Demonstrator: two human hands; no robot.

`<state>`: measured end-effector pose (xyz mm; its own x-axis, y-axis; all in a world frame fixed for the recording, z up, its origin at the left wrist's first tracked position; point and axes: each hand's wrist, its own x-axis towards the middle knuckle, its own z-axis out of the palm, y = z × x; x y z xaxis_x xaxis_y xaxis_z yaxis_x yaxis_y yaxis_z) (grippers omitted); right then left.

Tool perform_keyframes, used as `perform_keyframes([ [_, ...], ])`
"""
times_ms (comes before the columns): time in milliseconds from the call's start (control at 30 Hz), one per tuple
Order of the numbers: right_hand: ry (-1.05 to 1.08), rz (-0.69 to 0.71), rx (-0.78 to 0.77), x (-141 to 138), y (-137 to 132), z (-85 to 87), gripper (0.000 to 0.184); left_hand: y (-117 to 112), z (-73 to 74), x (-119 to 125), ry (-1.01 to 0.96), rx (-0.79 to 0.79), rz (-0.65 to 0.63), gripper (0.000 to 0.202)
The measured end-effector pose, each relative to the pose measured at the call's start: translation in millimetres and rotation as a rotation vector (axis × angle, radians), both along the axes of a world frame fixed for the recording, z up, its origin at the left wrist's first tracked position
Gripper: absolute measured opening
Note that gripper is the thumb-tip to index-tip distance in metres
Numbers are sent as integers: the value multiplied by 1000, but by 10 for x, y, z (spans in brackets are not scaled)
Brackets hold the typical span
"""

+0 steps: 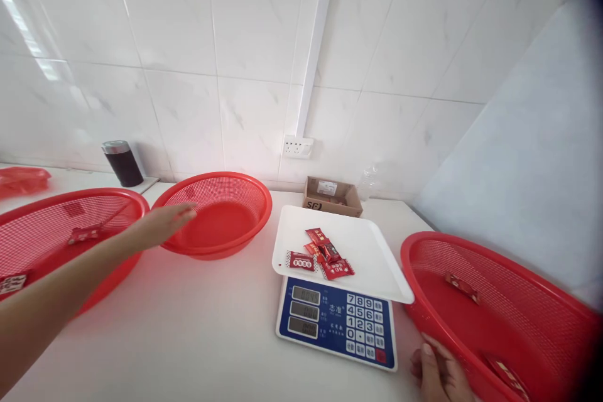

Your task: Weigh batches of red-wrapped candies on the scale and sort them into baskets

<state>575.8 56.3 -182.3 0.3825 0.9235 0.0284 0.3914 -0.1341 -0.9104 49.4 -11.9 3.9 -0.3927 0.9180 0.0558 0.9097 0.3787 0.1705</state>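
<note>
My left hand [166,220] reaches forward with fingers stretched out, touching the near left rim of the middle red basket [245,226], which holds nothing. My right hand [440,372] sits low at the bottom right, fingers curled against the near rim of the right red basket [541,352]. Between them stands a blue electronic scale [336,323] with a white tray [372,264]; several red candy packets [325,254] lie on the tray. A red packet [464,287] lies inside the right basket.
A left red basket [42,245] holds a few red packets [85,233]. A small cardboard box [332,196] sits by the tiled wall under a socket [298,146]. A dark jar [121,163] stands at the back left, near a red bag [21,179].
</note>
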Motion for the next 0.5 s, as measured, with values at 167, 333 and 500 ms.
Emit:
perform_keyframes([
  [167, 1, 4, 38, -95, -40, 129, 66, -126, -265, 624, -157, -192, -225, 53],
  [333, 32, -8, 54, -123, -42, 156, 64, -66, -360, 906, -74, -174, -253, 55],
  [500, 62, 3, 83, -110, -37, 108, 61, 225, -429, 1251, 21, -13, -384, 51],
])
